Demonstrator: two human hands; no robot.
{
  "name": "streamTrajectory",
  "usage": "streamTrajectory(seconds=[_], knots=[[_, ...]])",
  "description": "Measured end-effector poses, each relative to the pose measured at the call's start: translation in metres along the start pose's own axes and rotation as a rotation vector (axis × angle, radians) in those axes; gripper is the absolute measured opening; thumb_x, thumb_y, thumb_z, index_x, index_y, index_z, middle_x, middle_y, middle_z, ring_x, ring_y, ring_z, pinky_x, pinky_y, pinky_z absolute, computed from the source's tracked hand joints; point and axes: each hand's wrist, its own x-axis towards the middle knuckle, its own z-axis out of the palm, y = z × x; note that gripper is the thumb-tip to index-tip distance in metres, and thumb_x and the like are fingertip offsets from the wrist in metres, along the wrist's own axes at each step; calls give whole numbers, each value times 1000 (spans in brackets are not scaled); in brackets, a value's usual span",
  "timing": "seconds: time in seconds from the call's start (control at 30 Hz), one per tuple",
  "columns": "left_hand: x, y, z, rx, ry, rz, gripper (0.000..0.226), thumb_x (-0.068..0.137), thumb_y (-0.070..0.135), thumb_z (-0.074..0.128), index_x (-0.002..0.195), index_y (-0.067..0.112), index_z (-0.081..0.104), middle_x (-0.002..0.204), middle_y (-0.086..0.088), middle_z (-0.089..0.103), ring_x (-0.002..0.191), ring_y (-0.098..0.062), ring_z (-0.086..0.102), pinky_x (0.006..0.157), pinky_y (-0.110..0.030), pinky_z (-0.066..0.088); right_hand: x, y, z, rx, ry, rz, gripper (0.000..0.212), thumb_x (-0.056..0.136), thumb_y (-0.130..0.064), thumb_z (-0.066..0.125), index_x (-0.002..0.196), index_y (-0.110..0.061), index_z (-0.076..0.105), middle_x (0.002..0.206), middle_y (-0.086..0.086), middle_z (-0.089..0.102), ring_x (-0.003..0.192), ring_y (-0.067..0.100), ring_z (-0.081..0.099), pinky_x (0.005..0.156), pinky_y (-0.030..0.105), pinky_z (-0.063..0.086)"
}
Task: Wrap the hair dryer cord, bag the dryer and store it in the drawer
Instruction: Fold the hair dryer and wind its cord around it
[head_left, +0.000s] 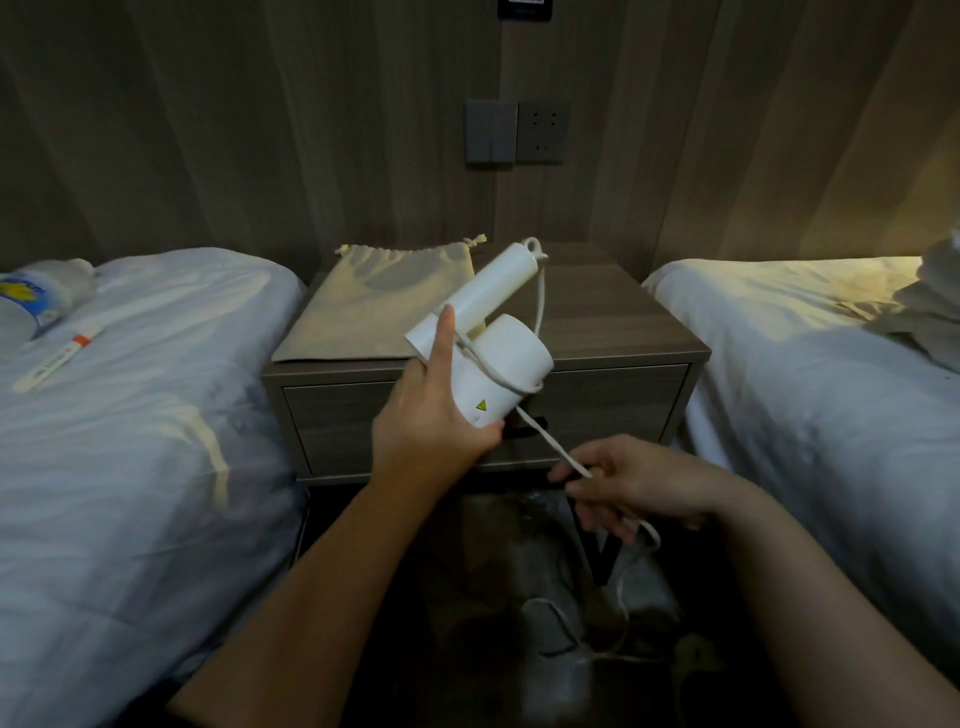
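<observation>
The left hand (434, 415) grips the white hair dryer (501, 364) over the nightstand's (613, 312) near edge, its handle slanting far and right. The cord (545, 439) (one loop round the barrel) runs to the right hand (634, 483), which pinches it. The drawstring bag (374, 306) lies flat on the nightstand, and the drawer (623, 400) is closed.

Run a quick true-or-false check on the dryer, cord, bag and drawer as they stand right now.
1. The left hand grips the hair dryer. True.
2. The cord is fully wrapped. False: a loop lies round the dryer's body, and the rest runs through the right hand down toward the floor.
3. The bag lies flat on the nightstand. True.
4. The drawer stands open. False: it is closed, its front flush with the nightstand.
</observation>
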Motion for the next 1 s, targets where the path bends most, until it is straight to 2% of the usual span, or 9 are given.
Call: streamTrajectory(seconds=[0.13,0.3,0.37,0.47,0.57,0.7,0.77,0.9,1.0], knots=[[1,-7,-2,100,20,18,119,67,45,73,140,46,-21,124,-8,45,106,-23,51,77,-36,46,-7,-8,-2,-218,-27,3,24,93,1,41,110,-13,51,62,5,59,35,8,47,42,21,41],[-5,-13,9,245,9,257,115,64,45,73,143,44,-11,123,-9,51,99,-24,53,70,-37,51,-22,-23,-8,-504,32,-96,30,83,3,47,97,-18,62,65,-5,62,51,0,53,53,16,42],[-7,-14,14,269,-9,348,111,61,44,74,147,38,3,115,-10,55,92,-26,57,64,-36,52,-25,-26,-11,-606,168,-143,31,79,3,50,85,-23,64,68,-5,65,62,-1,58,62,21,47],[-11,-10,20,308,-33,445,104,56,43,68,146,35,17,97,-8,58,77,-27,58,54,-33,51,-24,-28,-9,-719,603,-330,16,79,-6,60,83,-18,71,81,3,73,80,19,66,71,36,50],[-16,-3,24,376,-212,539,107,61,45,67,143,45,-2,106,-8,55,87,-26,56,64,-35,51,-24,-31,-4,-737,741,-387,9,77,-22,70,82,-15,71,80,4,73,78,23,66,66,33,48],[-19,-1,25,380,-381,561,110,69,50,67,139,49,-18,119,-6,49,101,-22,51,76,-33,46,-26,-30,-10,-769,736,-135,33,70,-43,74,57,-24,50,55,-6,51,56,11,47,48,23,27],[-18,-3,26,366,-374,577,109,69,50,66,139,49,-17,118,-6,50,100,-22,51,76,-33,46,-23,-25,-14,-737,748,-91,39,65,-44,78,51,-24,47,52,-7,49,54,10,45,47,22,28],[-16,-6,23,363,-359,617,106,71,51,64,139,50,-18,117,-5,49,99,-21,51,78,-35,49,-24,-17,-26,-377,657,-166,15,67,-22,81,60,-28,69,62,-12,67,65,3,61,58,16,44],[-18,-5,24,376,-381,642,104,73,51,63,139,49,-18,117,-4,48,99,-20,49,74,-30,43,-29,-13,-37,-371,517,-241,25,77,1,68,80,-24,75,80,-12,68,78,0,62,72,9,45]])
